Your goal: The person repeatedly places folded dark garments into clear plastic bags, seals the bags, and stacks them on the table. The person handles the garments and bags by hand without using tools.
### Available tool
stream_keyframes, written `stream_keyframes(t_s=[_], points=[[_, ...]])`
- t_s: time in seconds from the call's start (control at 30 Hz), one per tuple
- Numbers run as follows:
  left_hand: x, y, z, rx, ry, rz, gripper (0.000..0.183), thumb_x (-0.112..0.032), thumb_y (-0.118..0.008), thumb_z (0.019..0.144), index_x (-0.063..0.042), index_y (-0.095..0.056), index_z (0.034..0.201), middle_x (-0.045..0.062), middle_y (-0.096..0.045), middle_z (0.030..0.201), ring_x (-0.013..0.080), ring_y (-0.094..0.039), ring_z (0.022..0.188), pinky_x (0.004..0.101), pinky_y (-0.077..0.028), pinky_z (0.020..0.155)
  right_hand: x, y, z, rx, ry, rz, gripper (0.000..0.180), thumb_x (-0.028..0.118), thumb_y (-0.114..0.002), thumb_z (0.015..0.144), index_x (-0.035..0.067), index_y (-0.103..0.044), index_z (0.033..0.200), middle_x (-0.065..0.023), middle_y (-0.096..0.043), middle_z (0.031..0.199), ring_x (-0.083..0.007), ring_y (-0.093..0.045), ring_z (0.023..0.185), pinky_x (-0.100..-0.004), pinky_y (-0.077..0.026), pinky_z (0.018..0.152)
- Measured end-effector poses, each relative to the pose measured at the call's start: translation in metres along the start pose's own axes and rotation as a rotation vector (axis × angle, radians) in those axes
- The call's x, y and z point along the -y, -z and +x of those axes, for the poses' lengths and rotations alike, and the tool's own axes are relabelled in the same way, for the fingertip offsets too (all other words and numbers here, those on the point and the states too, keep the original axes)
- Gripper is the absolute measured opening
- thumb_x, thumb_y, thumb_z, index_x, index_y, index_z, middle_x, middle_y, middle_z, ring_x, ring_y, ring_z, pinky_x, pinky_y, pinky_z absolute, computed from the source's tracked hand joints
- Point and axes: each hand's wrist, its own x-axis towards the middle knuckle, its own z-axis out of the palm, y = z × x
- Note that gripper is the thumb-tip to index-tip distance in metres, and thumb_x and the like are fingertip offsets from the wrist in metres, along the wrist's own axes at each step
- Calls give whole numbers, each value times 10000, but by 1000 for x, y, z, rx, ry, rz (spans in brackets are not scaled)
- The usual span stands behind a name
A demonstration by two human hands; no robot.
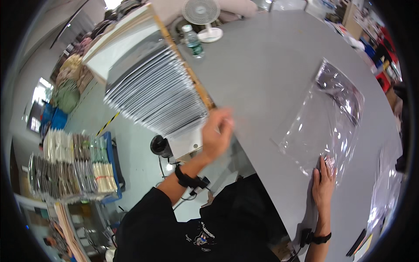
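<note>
A clear plastic bag (314,122) lies flat on the grey table (262,82), with a dark shiny section at its far end. My right hand (324,186) rests on the bag's near end; crinkled film covers part of the fingertips. My left hand (217,132) is blurred, raised near the table's left edge with its fingers bent. Whether anything is pinched there is unclear. Just beyond it, a long row of thin, plastic-wrapped flat packs (157,91) stands packed tightly on a white board (183,145).
A water bottle (193,42) and a white fan (204,19) stand at the far left of the table. More clear bags (386,183) lie at the right rim. Bundled packs (72,170) fill a blue-edged cart at left. A black bin (160,146) sits on the floor.
</note>
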Motion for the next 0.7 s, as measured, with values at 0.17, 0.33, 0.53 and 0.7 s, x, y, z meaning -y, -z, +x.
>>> stream_keyframes(t_s=[0.17, 0.33, 0.53, 0.7], points=[[26, 132, 71, -564, 294, -502, 538, -157, -689, 1043, 51, -487, 1497, 135, -669, 1284, 210, -662, 1178, 334, -569, 1005, 1, 19, -26, 30, 29, 255, 362, 125, -637, 1041, 2, -672, 1379, -208, -616, 1491, -416, -595, 1352, -487, -451, 1167], [22, 201, 112, -717, 399, -737, 512, -165, -608, 1073, 130, -418, 1446, 262, -605, 1341, 353, -650, 1270, 444, -576, 1102, 33, 42, -54, -56, 200, 329, 265, 20, -712, 971, 23, -754, 1233, -167, -765, 1153, -343, -723, 952, -411, -591, 825], [7, 200, 126, -692, 427, -703, 486, -156, -572, 1081, 148, -430, 1433, 299, -557, 1399, 397, -640, 1283, 477, -582, 1103, 36, 38, -89, -27, 80, 411, 257, -11, -723, 944, 32, -767, 1194, -169, -764, 1091, -338, -708, 885, -406, -585, 768], [0, 197, 134, -757, 459, -585, 545, -191, -593, 1077, 141, -417, 1472, 255, -545, 1378, 363, -614, 1290, 486, -531, 1152, 33, 19, -105, -121, 149, 381, 277, -38, -732, 907, 45, -780, 1167, -142, -740, 1093, -327, -664, 915, -415, -559, 807]])
